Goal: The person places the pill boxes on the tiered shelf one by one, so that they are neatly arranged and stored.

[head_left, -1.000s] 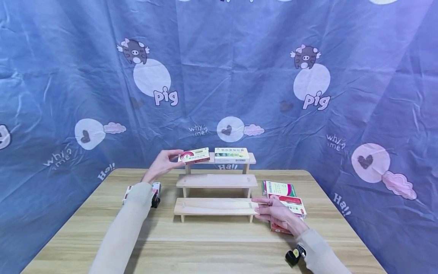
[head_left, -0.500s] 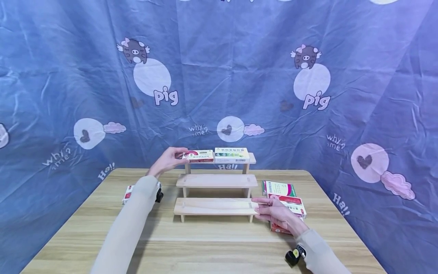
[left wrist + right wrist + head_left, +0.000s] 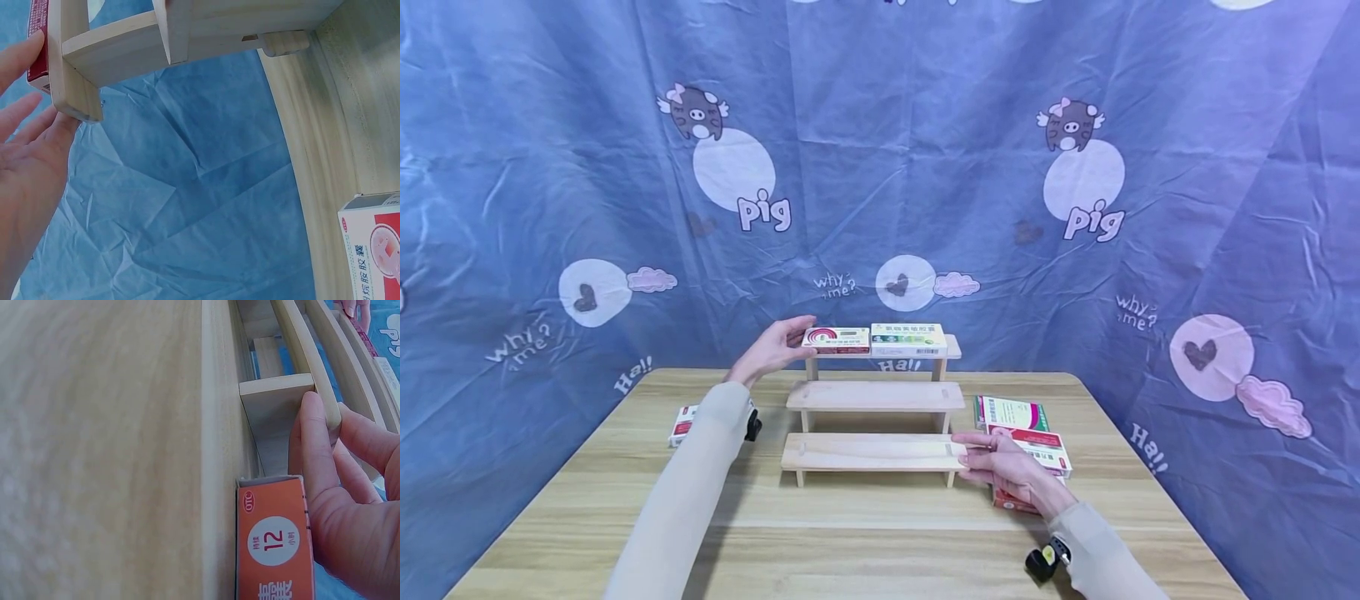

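Note:
A three-tier wooden display shelf (image 3: 874, 396) stands mid-table. My left hand (image 3: 772, 346) is at the left end of its top tier, fingers fairly straight, touching a small medicine box (image 3: 837, 340) with red rings. In the left wrist view, the thumb rests against the red side of that box (image 3: 39, 59), and the other fingers extend past the shelf's end. Right beside it on the tier lies a white-green-yellow medicine box (image 3: 908, 339). My right hand (image 3: 1006, 467) pinches the right end of the lowest tier (image 3: 306, 356), thumb on one face and fingers on the other.
Right of the shelf lie a green-and-magenta medicine box (image 3: 1011, 412), a red-and-white one (image 3: 1047, 450) and an orange one (image 3: 275, 540) by my right hand. Another red-and-white box (image 3: 682, 426) lies at left, partly behind my sleeve. A blue printed curtain (image 3: 880, 167) hangs behind the table.
My left hand brought the ringed medicine box right and set it flat on the top tier against its neighbour; its fingers have since loosened. The right hand has stayed put.

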Tool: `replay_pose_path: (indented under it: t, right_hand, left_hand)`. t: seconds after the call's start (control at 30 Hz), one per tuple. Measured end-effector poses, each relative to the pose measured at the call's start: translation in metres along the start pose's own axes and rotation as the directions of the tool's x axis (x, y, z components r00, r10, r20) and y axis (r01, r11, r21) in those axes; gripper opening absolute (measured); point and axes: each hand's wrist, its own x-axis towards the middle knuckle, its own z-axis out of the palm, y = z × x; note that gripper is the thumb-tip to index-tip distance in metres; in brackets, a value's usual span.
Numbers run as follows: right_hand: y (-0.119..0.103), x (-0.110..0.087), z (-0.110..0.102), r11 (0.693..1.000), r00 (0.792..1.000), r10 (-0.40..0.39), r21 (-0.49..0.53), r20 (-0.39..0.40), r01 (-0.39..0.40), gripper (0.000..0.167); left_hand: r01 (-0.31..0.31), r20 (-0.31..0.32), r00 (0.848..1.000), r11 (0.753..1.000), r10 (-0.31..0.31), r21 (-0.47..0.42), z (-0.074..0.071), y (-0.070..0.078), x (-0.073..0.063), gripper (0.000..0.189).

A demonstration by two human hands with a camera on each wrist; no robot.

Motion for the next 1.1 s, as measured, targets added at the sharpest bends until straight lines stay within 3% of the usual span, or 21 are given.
replay_pose_path:
  t: [0.8, 0.93, 1.1]
  right_hand:
    - [0.001, -0.001, 0.000, 1.000, 1.000, -0.004, -0.004, 0.016, 0.005, 0.053]
    - [0.002, -0.002, 0.000, 1.000, 1.000, -0.009, -0.007, 0.025, 0.009, 0.054]
    - [0.001, -0.003, 0.000, 1.000, 1.000, -0.006, 0.010, 0.021, 0.006, 0.056]
  left_hand:
    - [0.025, 0.004, 1.000, 1.000, -0.025, -0.007, 0.003, 0.000, -0.001, 0.072]
    - [0.041, -0.050, 0.998, 0.999, -0.042, -0.012, 0.003, -0.001, -0.004, 0.076]
    - [0.082, -0.150, 0.985, 0.996, -0.084, -0.021, 0.000, -0.003, -0.010, 0.071]
